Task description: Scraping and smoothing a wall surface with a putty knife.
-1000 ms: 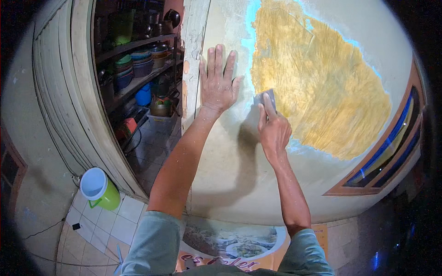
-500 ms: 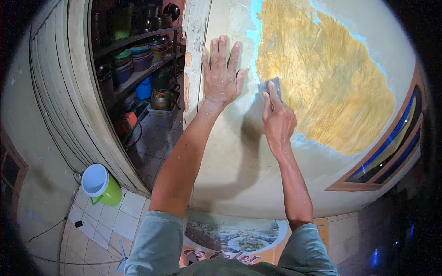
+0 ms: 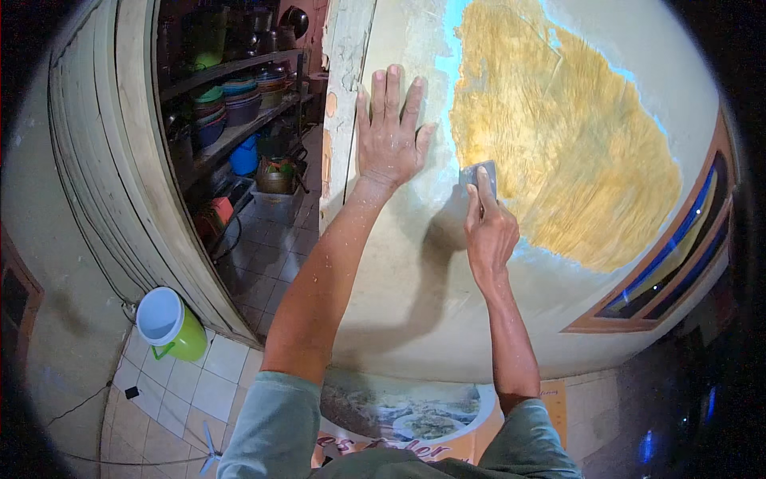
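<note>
My left hand [image 3: 391,136] lies flat with fingers spread on the pale wall [image 3: 383,295], beside the worn wooden door frame [image 3: 345,88]. In my right hand [image 3: 490,231] is a flat grey scraper [image 3: 483,179], gripped with the index finger stretched along it. Its blade meets the wall at the lower left edge of a large yellow-brown bare patch [image 3: 558,136]. Bright blue paint [image 3: 452,48] borders that patch. White specks dot my left forearm. Whether the scraper has a handle is hidden by my fingers.
Left of the frame, a doorway shows shelves [image 3: 231,144] of pots and stacked tubs. A green bucket [image 3: 185,335] stands on the tiled floor at lower left. A wooden-framed window [image 3: 662,263] sits at right. A printed banner [image 3: 407,407] hangs low before me.
My right hand has moved the scraper downward and slightly right along the patch's left edge. The left hand stays pressed on the wall; the whole view has shifted slightly.
</note>
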Demonstrator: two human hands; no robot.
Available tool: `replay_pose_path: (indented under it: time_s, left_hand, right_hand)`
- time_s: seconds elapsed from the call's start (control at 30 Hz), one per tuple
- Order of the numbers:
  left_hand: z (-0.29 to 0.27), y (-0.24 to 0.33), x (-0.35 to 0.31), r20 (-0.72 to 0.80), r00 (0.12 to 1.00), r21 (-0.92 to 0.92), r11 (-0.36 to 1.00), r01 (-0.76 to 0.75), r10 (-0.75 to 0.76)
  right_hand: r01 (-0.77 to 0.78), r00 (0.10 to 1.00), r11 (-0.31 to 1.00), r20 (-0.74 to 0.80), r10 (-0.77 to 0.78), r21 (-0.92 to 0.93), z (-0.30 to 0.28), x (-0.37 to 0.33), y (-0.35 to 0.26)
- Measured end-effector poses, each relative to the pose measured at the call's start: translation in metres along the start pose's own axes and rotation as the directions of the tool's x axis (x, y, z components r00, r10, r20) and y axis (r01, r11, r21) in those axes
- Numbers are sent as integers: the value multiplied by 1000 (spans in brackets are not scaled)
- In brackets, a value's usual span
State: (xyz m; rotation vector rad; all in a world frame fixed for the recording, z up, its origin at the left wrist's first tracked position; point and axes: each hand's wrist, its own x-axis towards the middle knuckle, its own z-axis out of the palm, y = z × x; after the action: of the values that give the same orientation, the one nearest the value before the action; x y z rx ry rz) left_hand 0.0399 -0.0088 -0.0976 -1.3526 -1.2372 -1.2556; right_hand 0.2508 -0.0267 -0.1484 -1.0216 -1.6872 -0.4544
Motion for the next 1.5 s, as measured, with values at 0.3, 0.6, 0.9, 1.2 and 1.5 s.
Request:
replay_pose_path:
  time_s: [0.3, 0.6, 0.9, 1.2, 1.5]
  left_hand:
    - [2, -3, -1, -7, 1000, -24, 1000, 0, 0]
    - [6, -1, -1, -40, 999, 12, 1000, -2, 3]
    - [2, -3, 0, 5, 1000, 1, 1000, 5, -5]
    - [3, -3, -1, -16, 1000, 5, 1000, 3, -3]
    - [4, -7, -3, -27, 1000, -18, 1000, -8, 8]
  right_hand:
    - [74, 996, 997, -39, -74, -14, 0, 23, -24]
    - [19, 1000, 999, -16, -20, -34, 0, 34, -35]
    - [3, 995, 999, -105, 1, 34, 8, 15, -23]
    - [10, 996, 1000, -84, -9, 20, 8, 1, -11]
    - [10, 996, 1000, -90, -7, 25, 7, 15, -25]
